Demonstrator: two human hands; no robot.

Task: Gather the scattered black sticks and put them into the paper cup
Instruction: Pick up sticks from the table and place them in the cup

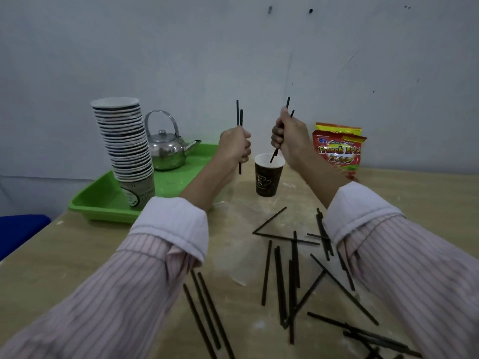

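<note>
A dark brown paper cup (267,181) stands upright on the wooden table, between my two raised hands. My left hand (234,146) grips two black sticks (239,116) held upright, just left of the cup. My right hand (290,137) grips two black sticks (274,154) tilted, with their lower ends over the cup's mouth. Several more black sticks (293,281) lie scattered on the table in front of me, between my forearms and under my right sleeve.
A green tray (103,203) at the left holds a tall stack of paper cups (124,146) and a metal kettle (166,149). Red snack bags (339,149) lean on the wall at the right. A blue surface (20,229) lies beyond the table's left edge.
</note>
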